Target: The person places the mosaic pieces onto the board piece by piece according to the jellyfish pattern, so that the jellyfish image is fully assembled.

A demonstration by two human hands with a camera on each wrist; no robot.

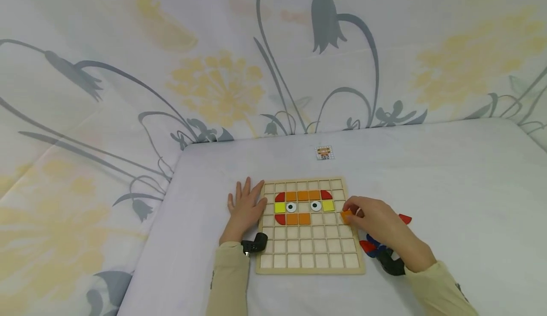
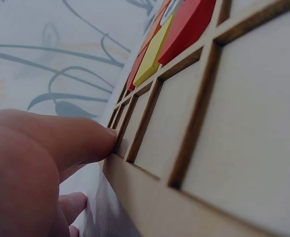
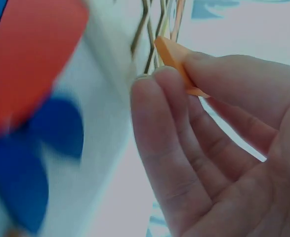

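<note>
Khaki sleeves (image 1: pixel 231 278) come nearest to us, rising from the bottom of the head view. Our right hand (image 1: pixel 380 216) pinches an orange tile (image 1: pixel 345 218) between thumb and fingertips at the right edge of the wooden grid board (image 1: pixel 309 271); whether the tile touches the wood we cannot tell. It looks square, so we find no long axis, and the right wrist view shows it tilted. Two bare cells (image 1: pixel 317 219) lie to its left, in line with a row holding a red rounded piece (image 1: pixel 280 219) and two orange squares (image 1: pixel 292 219). Our left hand (image 1: pixel 244 208), fingers spread and gripping nothing, touches the opposite rim, so the right is nearer those cells. In the board's compartments, the uppermost filled row has three orange squares (image 1: pixel 302 196) between red corner pieces (image 1: pixel 326 194); beneath, two yellow squares (image 1: pixel 279 207) flank two eye discs (image 1: pixel 315 206), themselves parted by a bare cell. Loose red pieces (image 1: pixel 366 246) and blue pieces (image 1: pixel 372 239) lie by our right wrist, and a small pattern card (image 1: pixel 324 153) rests beyond the board.
</note>
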